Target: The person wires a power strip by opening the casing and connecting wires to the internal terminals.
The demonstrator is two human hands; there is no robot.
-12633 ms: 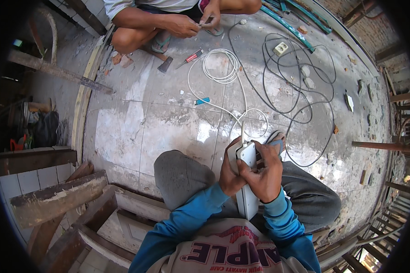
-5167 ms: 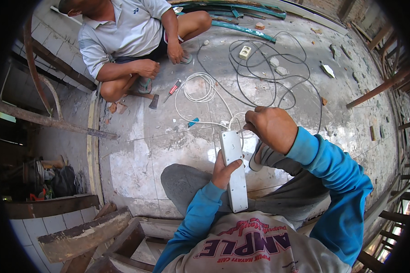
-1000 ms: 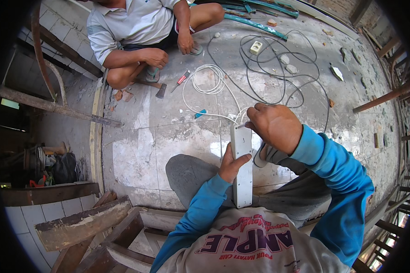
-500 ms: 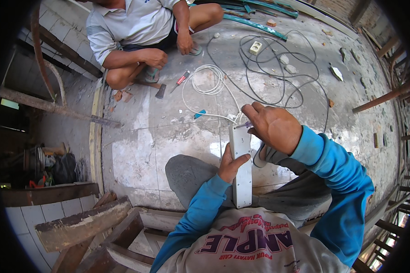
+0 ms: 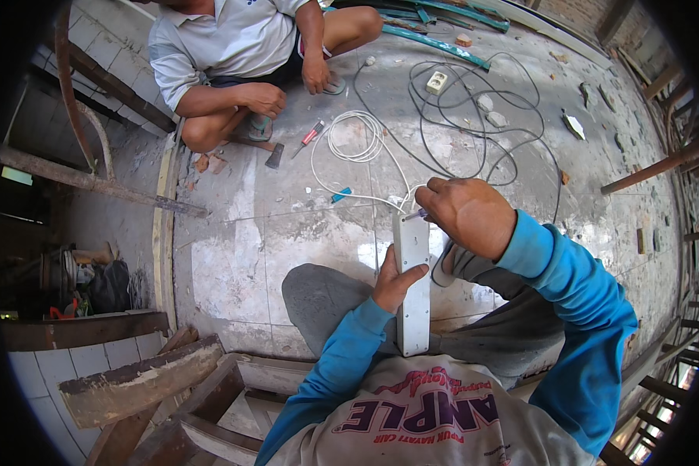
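A long white power strip (image 5: pixel 414 314) lies with its screwed back face up, reaching from my lap out over the floor. Around its middle my left hand (image 5: pixel 394 283) is closed, thumb across the top face. At the far end, my right hand (image 5: pixel 474 216) grips a small screwdriver (image 5: pixel 417 214) with a purplish handle; its tip is at the strip's corner by a screw. White cable (image 5: pixel 355 137) runs from that end into a loose coil on the floor. My fingers partly hide the screwdriver's handle.
A person (image 5: pixel 229 62) squats at the far left, near a hatchet (image 5: pixel 273 158) and a red-handled screwdriver (image 5: pixel 312 133). A small blue object (image 5: pixel 341 195) lies by the white cable. Beyond are a tangled black cable (image 5: pixel 483 147), a cream socket (image 5: pixel 436 82) and rubble. Wooden beams (image 5: pixel 144 380) stand at near left.
My right hand has shifted and turned slightly at the screwdriver, its fingers drawn closer together. The left hand and the power strip have hardly moved.
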